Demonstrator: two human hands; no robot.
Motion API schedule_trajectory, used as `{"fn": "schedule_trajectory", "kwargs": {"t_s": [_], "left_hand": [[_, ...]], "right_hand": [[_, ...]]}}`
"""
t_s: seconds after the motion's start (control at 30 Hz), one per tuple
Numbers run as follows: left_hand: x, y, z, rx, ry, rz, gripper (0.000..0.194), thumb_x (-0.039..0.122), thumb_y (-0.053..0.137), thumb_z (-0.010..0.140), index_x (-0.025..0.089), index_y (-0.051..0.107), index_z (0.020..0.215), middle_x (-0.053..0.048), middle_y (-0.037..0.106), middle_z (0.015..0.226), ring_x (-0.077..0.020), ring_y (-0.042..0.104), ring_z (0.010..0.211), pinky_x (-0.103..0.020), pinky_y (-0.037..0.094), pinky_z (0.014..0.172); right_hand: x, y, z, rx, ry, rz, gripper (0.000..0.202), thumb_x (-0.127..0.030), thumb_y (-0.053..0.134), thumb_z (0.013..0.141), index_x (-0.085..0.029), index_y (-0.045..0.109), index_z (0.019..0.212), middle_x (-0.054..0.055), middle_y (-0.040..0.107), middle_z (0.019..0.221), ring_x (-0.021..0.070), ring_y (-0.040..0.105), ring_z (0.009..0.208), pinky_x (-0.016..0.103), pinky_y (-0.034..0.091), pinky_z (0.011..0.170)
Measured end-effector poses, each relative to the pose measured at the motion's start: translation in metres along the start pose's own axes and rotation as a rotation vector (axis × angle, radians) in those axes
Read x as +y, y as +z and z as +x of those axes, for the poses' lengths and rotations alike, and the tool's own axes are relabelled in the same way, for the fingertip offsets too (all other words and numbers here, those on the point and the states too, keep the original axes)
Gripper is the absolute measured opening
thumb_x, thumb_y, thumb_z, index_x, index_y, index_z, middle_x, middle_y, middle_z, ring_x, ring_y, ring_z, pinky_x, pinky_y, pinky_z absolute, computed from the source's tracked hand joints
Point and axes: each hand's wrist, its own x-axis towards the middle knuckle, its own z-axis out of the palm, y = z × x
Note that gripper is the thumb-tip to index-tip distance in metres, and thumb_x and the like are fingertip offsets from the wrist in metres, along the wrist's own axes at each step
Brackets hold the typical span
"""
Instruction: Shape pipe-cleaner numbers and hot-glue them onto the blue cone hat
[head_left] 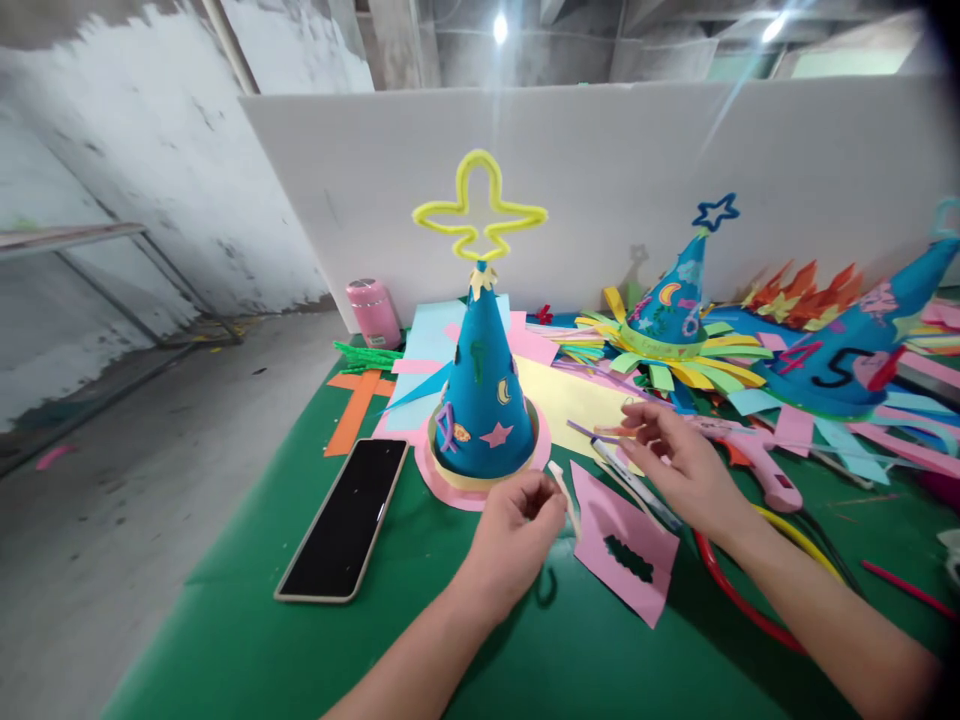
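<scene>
Your left hand (517, 520) pinches a small white paper strip (564, 490) beside the blue cone hat (484, 400). Your right hand (679, 455) hovers half-open, empty, above the desk (225, 640).

both bare forearms reach in from the bottom edge, angled toward each other. the left hand (517, 530) is curled, knuckles up, fingers and thumb pinched together at the tips. the right hand (679, 460) sits a little farther forward, palm turned left, fingers loosely bent and spread, thumb apart from them, wrist slightly cocked
</scene>
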Motion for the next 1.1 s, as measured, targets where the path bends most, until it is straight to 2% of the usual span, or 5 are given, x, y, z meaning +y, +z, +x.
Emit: {"fn": "schedule_trajectory", "kwargs": {"t_s": [0.2,0.43,0.53,0.67,1.1], "left_hand": [[0.014,-0.02,-0.021,0.207,0.125,0.242,0.018,0.013,0.05,0.067,0.017,0.049,0.05,0.002,0.044,0.05,-0.0107,0.038,0.051,-0.023,0.028,0.05],[0.023,-0.045,-0.016,0.474,0.266,0.572,0.015,0.014,0.049,0.064,0.018,0.047,0.05,0.004,0.044,0.049,-0.0099,0.037,0.048,-0.023,0.026,0.049],[0.023,-0.051,-0.009,0.557,0.282,0.782,0.015,0.016,0.048,0.064,0.019,0.045,0.05,0.003,0.043,0.049,-0.0113,0.038,0.05,-0.024,0.026,0.051],[0.022,-0.052,-0.002,0.616,0.291,0.891,0.014,0.016,0.047,0.064,0.019,0.043,0.051,0.002,0.045,0.05,-0.0133,0.042,0.054,-0.025,0.027,0.054],[0.015,-0.051,0.011,0.678,0.317,1.085,0.018,0.02,0.05,0.067,0.019,0.042,0.051,-0.002,0.055,0.055,-0.0179,0.049,0.06,-0.029,0.026,0.06]], "right_hand": [[-0.047,0.026,0.053,-0.12,-0.177,0.194,0.056,-0.037,0.058,0.075,-0.024,0.034,0.124,0.009,0.048,0.118,0.021,0.051,0.097,0.038,0.044,0.079],[-0.08,0.054,0.095,-0.324,-0.291,0.38,0.089,-0.045,0.068,0.062,-0.03,0.017,0.134,0.007,0.031,0.137,0.0279,0.029,0.126,0.053,0.029,0.096],[-0.086,0.061,0.096,-0.383,-0.365,0.417,0.086,-0.043,0.066,0.066,-0.03,0.015,0.134,0.004,0.043,0.129,0.0232,0.041,0.117,0.049,0.033,0.096],[-0.087,0.065,0.094,-0.315,-0.37,0.442,0.072,-0.039,0.063,0.07,-0.028,0.025,0.13,0.002,0.054,0.115,0.0199,0.05,0.106,0.04,0.041,0.091],[-0.087,0.071,0.088,-0.234,-0.448,0.44,0.046,-0.042,0.061,0.071,-0.025,0.044,0.11,0.001,0.059,0.098,0.0184,0.057,0.084,0.032,0.049,0.071]]}}
